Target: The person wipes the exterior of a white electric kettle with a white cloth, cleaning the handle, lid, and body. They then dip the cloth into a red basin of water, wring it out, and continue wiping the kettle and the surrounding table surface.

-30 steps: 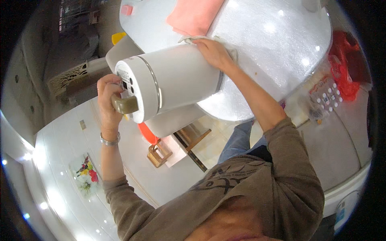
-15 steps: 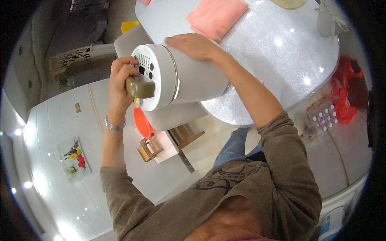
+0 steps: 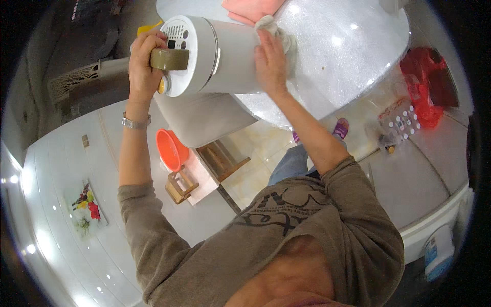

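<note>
A white cylindrical kitchen appliance (image 3: 232,56) is tilted over at the table's left end, its button panel and olive handle (image 3: 171,59) facing left. Curled around the lid side by the handle, my left hand (image 3: 141,64) is closed on the appliance. My right hand (image 3: 271,64) is at the base end, fingers fairly straight over a pale, crumpled cloth (image 3: 286,42) that it presses against the appliance. Part of the cloth is hidden behind the fingers.
A folded pink cloth (image 3: 253,9) lies on the shiny table (image 3: 348,66). Below the table edge are a grey padded chair (image 3: 204,120), an orange basin (image 3: 171,150) and a small wooden stool (image 3: 181,187). A red plastic bag (image 3: 424,87) and bottle pack (image 3: 401,123) sit at right.
My right hand has slid from the appliance's upper side to its base end, and the pale cloth now shows there. My left hand keeps its grip. The whole view has shifted somewhat.
</note>
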### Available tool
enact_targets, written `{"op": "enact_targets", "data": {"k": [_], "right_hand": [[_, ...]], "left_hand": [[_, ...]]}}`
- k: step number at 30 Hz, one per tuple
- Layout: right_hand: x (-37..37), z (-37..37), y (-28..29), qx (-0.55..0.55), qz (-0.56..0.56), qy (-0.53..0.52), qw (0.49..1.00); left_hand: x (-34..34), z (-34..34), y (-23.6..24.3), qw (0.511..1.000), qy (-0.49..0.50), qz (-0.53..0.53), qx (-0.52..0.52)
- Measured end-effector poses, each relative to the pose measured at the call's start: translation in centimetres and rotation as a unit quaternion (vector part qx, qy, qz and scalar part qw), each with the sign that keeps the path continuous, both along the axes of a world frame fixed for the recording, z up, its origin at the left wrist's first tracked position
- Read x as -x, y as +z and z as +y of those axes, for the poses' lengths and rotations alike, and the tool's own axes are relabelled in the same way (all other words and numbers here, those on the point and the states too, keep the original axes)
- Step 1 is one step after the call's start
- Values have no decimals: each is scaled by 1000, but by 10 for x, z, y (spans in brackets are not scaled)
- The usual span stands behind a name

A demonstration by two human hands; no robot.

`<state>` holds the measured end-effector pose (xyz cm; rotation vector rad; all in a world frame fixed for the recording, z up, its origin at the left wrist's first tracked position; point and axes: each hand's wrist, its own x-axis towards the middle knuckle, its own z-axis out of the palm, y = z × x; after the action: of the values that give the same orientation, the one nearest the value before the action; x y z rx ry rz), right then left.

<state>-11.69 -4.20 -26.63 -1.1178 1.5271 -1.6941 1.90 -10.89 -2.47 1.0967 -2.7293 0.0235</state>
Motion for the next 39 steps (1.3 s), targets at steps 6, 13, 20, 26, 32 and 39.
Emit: {"op": "enact_targets", "data": {"k": [6,13,20,26,32,39], "right_hand": [[-44,49,89,102,0,-32,994],[-89,79,32,36,138,-2,990],[-93,85,-27,8,92,-119,989],[-98,68,78,150,88,-109,979],[-113,58,48,139,261,-167,941],[-87,94,-25,-59,462,242,851]], "left_hand": [[-10,-4,-5,999,-32,-10,28],[-23,-10,-9,999,-25,9,28],[-21,-12,-8,995,-60,-1,74],[-23,-13,-11,996,-59,-6,71],[-22,-17,-12,991,-84,25,98],[-24,-10,-10,995,-55,-7,86]]}}
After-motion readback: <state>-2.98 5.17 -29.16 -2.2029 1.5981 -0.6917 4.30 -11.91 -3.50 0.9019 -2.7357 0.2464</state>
